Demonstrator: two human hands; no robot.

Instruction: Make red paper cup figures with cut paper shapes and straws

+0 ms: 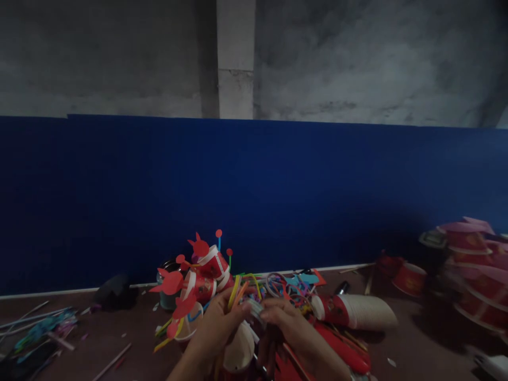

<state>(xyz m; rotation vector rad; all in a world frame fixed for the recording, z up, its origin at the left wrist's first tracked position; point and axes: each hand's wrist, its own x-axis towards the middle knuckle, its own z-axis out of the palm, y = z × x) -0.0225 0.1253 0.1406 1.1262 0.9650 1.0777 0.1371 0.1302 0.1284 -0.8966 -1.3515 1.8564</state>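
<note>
My left hand [216, 325] is closed around a few yellow and orange straws [237, 292] that stick up between thumb and fingers. Thumb to thumb with it, my right hand [288, 323] pinches a small pale, shiny piece [256, 308], too blurred to name surely. Below the hands stands an open paper cup [238, 352], partly hidden by my left hand. Left of my hands sit several red-and-white paper cups [198, 287] with red paper cut-outs [171, 282] and straws tipped with red discs [218, 233].
Behind my hands lies a heap of colourful straws and strips [291, 286]. To the right are a stack of paper cups [363, 312], a red pouch-like item [345, 346] and piled red cups [476, 275]. Scraps [47, 330] litter the left. A blue panel [254, 196] borders the table's back.
</note>
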